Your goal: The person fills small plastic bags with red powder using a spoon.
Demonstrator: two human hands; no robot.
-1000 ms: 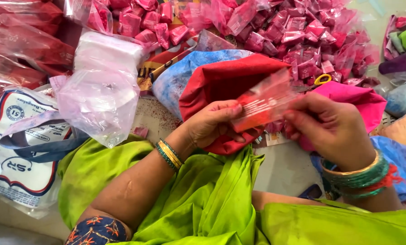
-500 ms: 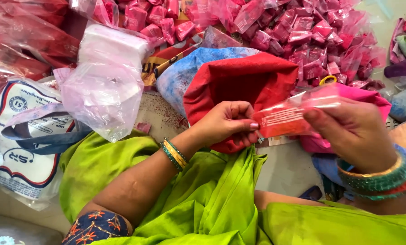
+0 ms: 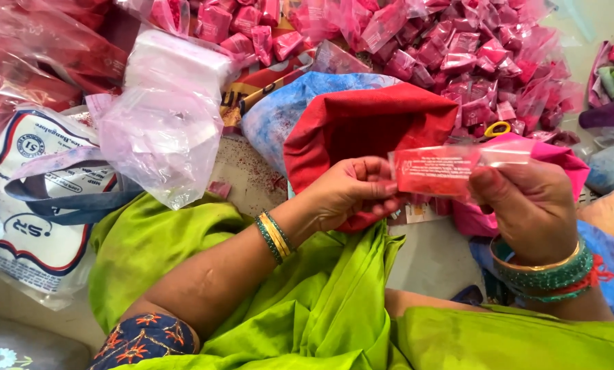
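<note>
Both hands pinch one small red packet (image 3: 436, 171): left hand (image 3: 351, 195) at its end, right hand (image 3: 533, 205) opposite. Keep it flat and taut.

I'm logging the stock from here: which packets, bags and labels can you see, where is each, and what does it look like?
Small packet: held flat between the left hand and right hand; clear rectangle, red fill, faint print.
Heap of filled packets: top right; small, clear, pink-red.
Bundle of empty bags: upper left; clear, pinkish.
Printed sack: far left; white with blue and red markings.
Paper label: under the held packet; small, pale.
</note>
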